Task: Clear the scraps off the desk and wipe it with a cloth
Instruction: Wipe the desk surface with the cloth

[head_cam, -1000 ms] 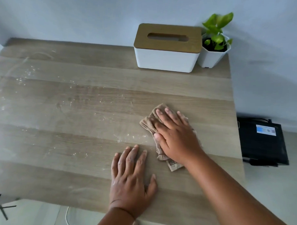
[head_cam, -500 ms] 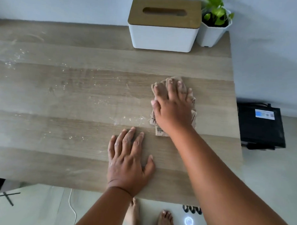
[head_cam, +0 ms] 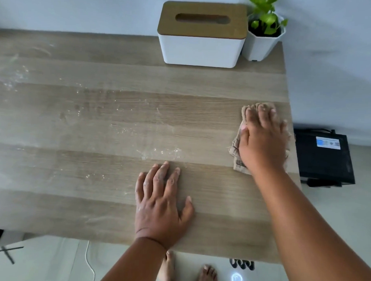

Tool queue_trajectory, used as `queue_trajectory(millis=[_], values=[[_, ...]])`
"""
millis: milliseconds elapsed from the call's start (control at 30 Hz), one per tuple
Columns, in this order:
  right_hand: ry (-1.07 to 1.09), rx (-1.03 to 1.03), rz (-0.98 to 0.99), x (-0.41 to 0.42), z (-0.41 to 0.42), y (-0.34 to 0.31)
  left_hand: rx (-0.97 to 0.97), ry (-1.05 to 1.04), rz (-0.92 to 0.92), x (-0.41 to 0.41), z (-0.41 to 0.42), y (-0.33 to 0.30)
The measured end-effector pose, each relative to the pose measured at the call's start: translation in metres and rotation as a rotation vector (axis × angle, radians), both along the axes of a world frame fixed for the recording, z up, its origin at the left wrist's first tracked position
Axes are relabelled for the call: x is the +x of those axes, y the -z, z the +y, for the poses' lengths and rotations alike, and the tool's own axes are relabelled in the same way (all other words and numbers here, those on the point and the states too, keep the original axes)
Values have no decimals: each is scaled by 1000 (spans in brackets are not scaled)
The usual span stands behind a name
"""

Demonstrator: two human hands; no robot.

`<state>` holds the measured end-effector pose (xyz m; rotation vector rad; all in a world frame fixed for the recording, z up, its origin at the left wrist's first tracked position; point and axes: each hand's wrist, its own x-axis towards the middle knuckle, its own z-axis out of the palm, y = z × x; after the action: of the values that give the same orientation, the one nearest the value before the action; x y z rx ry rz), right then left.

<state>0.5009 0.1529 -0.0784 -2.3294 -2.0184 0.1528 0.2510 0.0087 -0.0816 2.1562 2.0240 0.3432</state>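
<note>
Cloth (head_cam: 235,150) is lying bunched under my right hand (head_cam: 262,141) at the right edge of the bench (head_cam: 93,210), its long axis running toward and away from me. I am pressing it down with flat, spread fingers rather than gripping it, though motion blur is softening the fingertips. My left hand (head_cam: 160,208) is resting palm down on the bench near the front edge, fingers straight and apart, holding nothing.

What the coming stroke is turning on, I am judging, is that the remaining white specks and smears (head_cam: 161,152) are all lying to the left of the cloth: one patch just beyond my left fingertips, fainter trails spreading further left and toward the far left corner. The right hand is already on the cloth, so it is the one to sweep back left; the left hand is sitting close to that path and may be needing to lift or shift.

Against the wall, a white tissue box (head_cam: 202,35) with a wooden lid is standing beside a small potted plant (head_cam: 265,31), both well apart from the cloth. A black box (head_cam: 322,157) is sitting on the floor past the bench's right edge, where pushed crumbs could be falling.
</note>
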Motion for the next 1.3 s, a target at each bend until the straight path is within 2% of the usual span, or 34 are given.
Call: queue_trajectory(millis=[100,233,400,467,567,700,767,833,967,1167,1233,1300], values=[[-1,6,21,-47,7,-2,8,-1,0,0,0,0],[-336,27,80,-88,-24,-2,8,2,19,0,0,0],[-639,-1,40,-30,-70,-1,3,4,7,1,0,-1],[-633,-17,7,-1,-72,-1,-3,2,1,1,0,-1],[-437,-34,23,20,-58,-2,-6,2,0,1,0,-1],[-78,36,49,-13,-28,-2,-17,2,5,2,1,-2],[13,18,60,-43,-19,-2,-16,-1,12,0,1,-1],[-45,0,87,-66,-19,-3,-15,-4,11,0,0,-1],[-332,9,104,-80,-48,-3,-23,-5,6,1,0,-3],[-743,-31,10,-9,-108,2,-33,-5,-3,1,0,-5],[-689,-51,-4,27,-106,1,-32,-4,-8,2,1,-5],[-495,-32,8,46,-93,-2,-45,-1,-7,2,2,-6]])
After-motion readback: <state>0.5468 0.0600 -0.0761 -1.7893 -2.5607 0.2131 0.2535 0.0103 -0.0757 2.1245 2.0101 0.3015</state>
